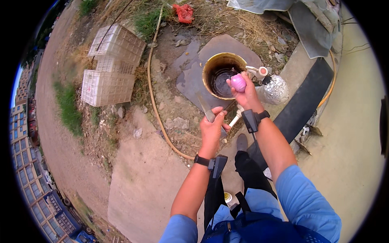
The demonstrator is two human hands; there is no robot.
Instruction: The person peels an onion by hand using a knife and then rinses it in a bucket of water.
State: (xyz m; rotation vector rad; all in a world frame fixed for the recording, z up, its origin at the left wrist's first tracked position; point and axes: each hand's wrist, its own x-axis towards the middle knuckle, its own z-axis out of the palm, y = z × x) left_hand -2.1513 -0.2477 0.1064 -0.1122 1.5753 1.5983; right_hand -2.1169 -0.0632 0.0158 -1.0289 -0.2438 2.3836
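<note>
A peeled purple onion (238, 82) sits in the fingers of my right hand (250, 97), over the near right rim of a round bucket. My left hand (211, 130), lower and to the left, is closed around a knife (206, 109) whose blade points up and away to the left. Its handle is mostly hidden by my fingers. Inside, the bucket (208, 69) looks dark and wet, with a yellowish rim. Knife and onion are apart from each other.
Right of the bucket stand a white tap (262, 71) and a foil-wrapped bulge (277, 89). A tan hose (152, 85) runs along the ground at left, past white plastic crates (107, 89). A black strip of matting (302, 101) lies at right; a red plastic bag (183, 13) lies farther off.
</note>
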